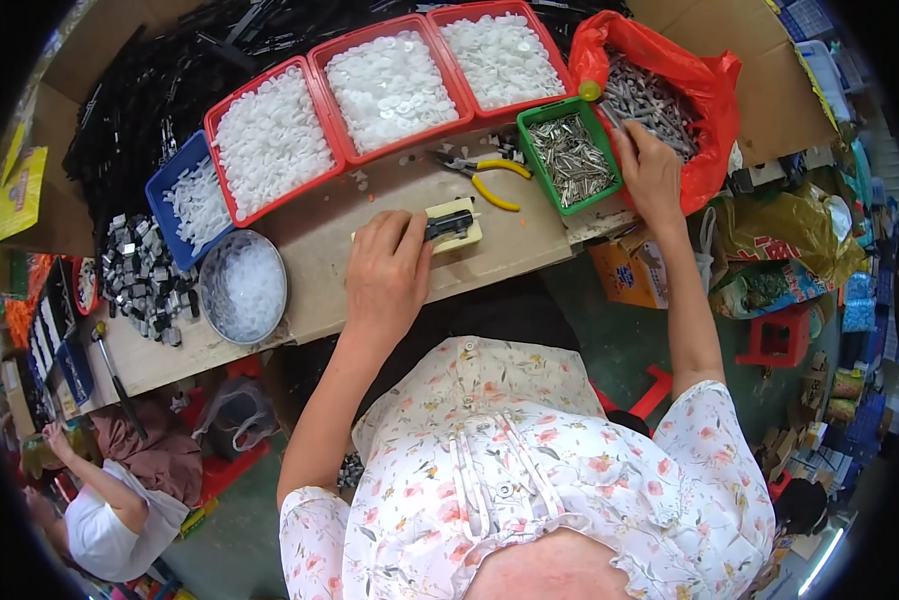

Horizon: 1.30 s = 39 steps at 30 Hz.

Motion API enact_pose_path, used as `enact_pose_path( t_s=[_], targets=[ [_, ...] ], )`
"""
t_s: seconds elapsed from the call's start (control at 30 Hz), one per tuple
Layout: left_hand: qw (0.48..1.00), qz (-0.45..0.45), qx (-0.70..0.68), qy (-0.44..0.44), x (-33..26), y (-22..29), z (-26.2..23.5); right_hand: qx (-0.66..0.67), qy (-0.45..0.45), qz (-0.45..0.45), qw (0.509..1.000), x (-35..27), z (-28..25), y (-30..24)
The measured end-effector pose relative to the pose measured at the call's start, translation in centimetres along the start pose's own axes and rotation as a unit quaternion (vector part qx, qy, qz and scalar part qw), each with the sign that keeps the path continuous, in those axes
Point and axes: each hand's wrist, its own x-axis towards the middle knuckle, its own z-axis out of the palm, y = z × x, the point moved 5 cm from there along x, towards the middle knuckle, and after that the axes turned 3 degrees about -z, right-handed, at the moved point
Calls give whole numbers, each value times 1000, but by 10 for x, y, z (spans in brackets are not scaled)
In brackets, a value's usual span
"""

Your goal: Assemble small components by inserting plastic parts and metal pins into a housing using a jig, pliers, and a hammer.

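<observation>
My left hand [385, 262] lies curled over the left end of a cream block [462, 238] at the table's front edge, gripping it. In the block's slot rests a slim black part [450, 224], its left end covered by my fingers. My right hand [652, 172] is raised at the right, closed round the handle of a small hammer with a round yellow head [590, 91]. That hammer is above the far edge of a green bin [523, 122] of small silvery metal pins. Yellow-handled pliers [492, 180] lie between the block and this bin.
Three red trays [345, 155] of white plastic pieces line the back. On the left are a blue tray [160, 222], a metal bowl [286, 290], grey-black blocks [150, 280] and another hammer [118, 385]. A red bag [715, 130] holds metal parts. Another person [120, 520] sits lower left.
</observation>
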Motion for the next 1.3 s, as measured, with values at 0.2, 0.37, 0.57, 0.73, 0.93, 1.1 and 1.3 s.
enact_pose_path(
  t_s=[0.2,0.37,0.57,0.73,0.93,1.1,1.3],
  targets=[
    [998,-14,-63,-21,4,-8,1,-82,35,-66,994,12,5,9],
    [965,-152,-213,-18,12,-10,-23,-54,21,-25,998,12,15,16],
    [882,-216,-419,9,1,-26,-23,-9,15,60,998,8,11,17],
    [770,-290,-566,-53,-5,-21,-13,-61,30,19,997,37,10,1],
    [793,-293,-532,-45,-4,-14,-12,-93,-13,-64,993,71,35,-17],
    [802,-309,-510,-41,-8,-17,-13,-83,37,-124,988,66,16,-72],
    [847,-286,-445,-47,-7,-13,-13,88,-210,-191,955,3,67,-133]
  ],
)
